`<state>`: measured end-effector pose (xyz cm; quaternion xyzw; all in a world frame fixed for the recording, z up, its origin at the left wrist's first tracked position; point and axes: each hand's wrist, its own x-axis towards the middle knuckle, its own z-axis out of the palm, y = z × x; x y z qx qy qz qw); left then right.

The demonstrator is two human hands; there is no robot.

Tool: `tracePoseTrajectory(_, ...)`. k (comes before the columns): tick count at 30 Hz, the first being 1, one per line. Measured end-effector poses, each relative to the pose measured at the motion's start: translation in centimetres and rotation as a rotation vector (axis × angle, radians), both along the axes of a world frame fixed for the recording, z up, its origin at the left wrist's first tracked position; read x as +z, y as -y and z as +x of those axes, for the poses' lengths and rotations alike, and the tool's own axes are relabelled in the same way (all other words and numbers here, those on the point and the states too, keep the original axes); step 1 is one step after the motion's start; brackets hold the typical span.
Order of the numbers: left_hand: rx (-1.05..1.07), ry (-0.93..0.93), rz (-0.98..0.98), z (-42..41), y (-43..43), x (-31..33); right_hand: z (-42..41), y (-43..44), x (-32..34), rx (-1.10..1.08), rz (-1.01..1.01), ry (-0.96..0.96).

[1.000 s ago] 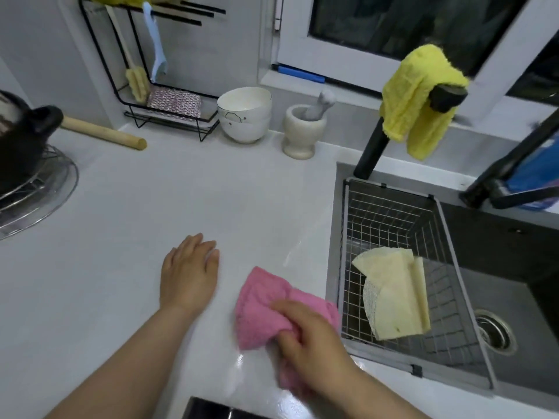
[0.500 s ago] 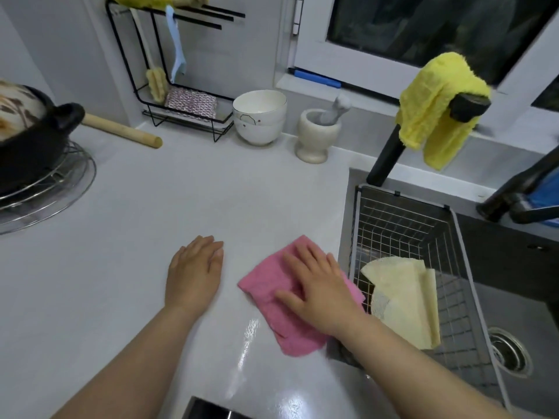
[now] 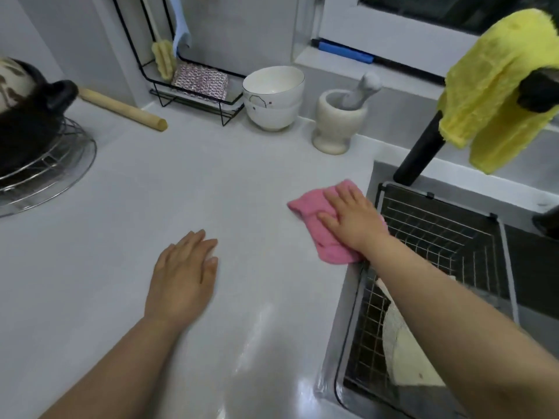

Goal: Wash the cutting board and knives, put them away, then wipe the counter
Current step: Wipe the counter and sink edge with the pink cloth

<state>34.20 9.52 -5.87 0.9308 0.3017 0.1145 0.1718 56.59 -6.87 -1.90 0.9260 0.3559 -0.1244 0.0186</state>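
Note:
A pink cloth (image 3: 311, 207) lies on the white counter (image 3: 187, 189) right beside the sink's left edge. My right hand (image 3: 351, 219) presses flat on the cloth with straight fingers, covering its right half. Nearer to me, my left hand (image 3: 184, 273) rests flat on the bare counter with nothing under it. No cutting board or knife is in view.
A wire basket (image 3: 438, 246) with a pale cloth (image 3: 405, 355) sits in the sink on the right. Behind stand a mortar with pestle (image 3: 335, 122), stacked white bowls (image 3: 272, 98), a black rack (image 3: 193, 83), a rolling pin (image 3: 124, 110). A dark pot (image 3: 21, 116) sits far left; a yellow cloth (image 3: 490, 86) hangs on the tap.
My right hand has flattened on the pink cloth and pushed it away from me along the sink edge toward the mortar. My left hand has stayed on the counter.

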Motion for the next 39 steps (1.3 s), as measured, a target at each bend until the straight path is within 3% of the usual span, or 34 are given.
tracePoseTrajectory(3, 0.007, -0.026, 0.033, 0.2, 0.2, 0.0, -0.5, -1.3, -0.7, -0.153, 0.016, 0.04)
tracePoseTrajectory(8, 0.026, -0.05, 0.03, 0.5, 0.1, 0.2, -14.0, 1.3, -2.1, 0.544, 0.151, 0.018)
tracePoseTrajectory(11, 0.045, -0.047, 0.032, 0.6, 0.2, 0.2, -10.3, 0.6, -1.5, 0.632, 0.172, -0.022)
tracePoseTrajectory(16, 0.04, -0.063, 0.086, 0.7, 0.2, 0.1, 6.0, -2.2, -0.7, 0.11, 0.136, 0.011)
tracePoseTrajectory(19, 0.028, -0.067, 0.1, 0.8, 0.1, 0.1, 7.6, -3.5, -1.2, -0.098, 0.161, 0.039)
tracePoseTrajectory(21, 0.019, -0.075, 0.083, 0.9, -0.1, 0.1, 4.5, -4.2, -1.5, -0.092, 0.15, 0.034)
tracePoseTrajectory(25, 0.007, -0.068, 0.065, 0.8, -0.3, 0.2, -5.1, -3.4, -2.6, 0.374, 0.283, 0.042)
tracePoseTrajectory(27, -0.011, -0.053, 0.055, 0.8, -0.4, 0.2, -5.0, -3.0, -2.3, 0.411, 0.311, -0.03)
tracePoseTrajectory(29, -0.018, -0.027, 0.037, 1.1, -0.5, 0.1, -2.4, -2.5, -1.8, 0.279, 0.298, -0.069)
tracePoseTrajectory(34, -0.185, 0.077, 0.046, 4.0, 0.5, 0.2, 7.5, 1.3, -0.7, -0.109, 0.184, 0.076)
tracePoseTrajectory(39, -0.367, 0.104, -0.004, 10.6, 4.5, 0.0, 11.2, -1.8, -1.6, -0.38, 0.229, 0.149)
